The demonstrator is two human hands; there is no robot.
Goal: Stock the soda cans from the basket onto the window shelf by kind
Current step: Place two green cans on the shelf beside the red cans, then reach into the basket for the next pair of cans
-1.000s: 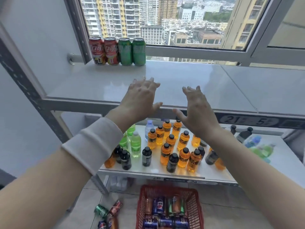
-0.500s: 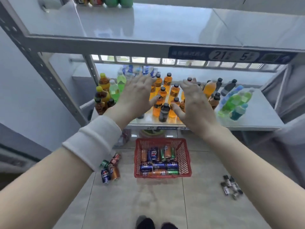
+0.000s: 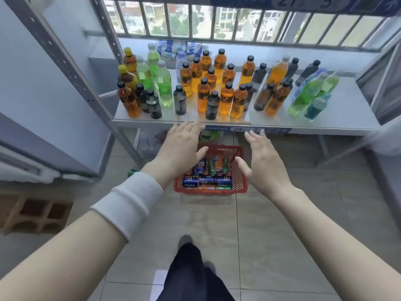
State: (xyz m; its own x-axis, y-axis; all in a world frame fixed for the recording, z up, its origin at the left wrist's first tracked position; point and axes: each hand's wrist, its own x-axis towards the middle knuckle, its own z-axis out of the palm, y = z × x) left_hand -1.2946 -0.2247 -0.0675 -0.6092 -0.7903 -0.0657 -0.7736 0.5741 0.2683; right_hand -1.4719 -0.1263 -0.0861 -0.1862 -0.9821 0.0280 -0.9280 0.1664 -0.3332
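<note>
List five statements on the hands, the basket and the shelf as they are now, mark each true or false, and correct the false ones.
1. The left hand and right hand hold nothing. True.
2. The red basket holds soda cans. True.
3. The basket stands on the bottle shelf. False: it stands on the floor, in front of that shelf.
4. The right hand grips a blue can. False: its fingers are spread and it holds nothing.
5. A white wristband sits on the left forearm. True.
</note>
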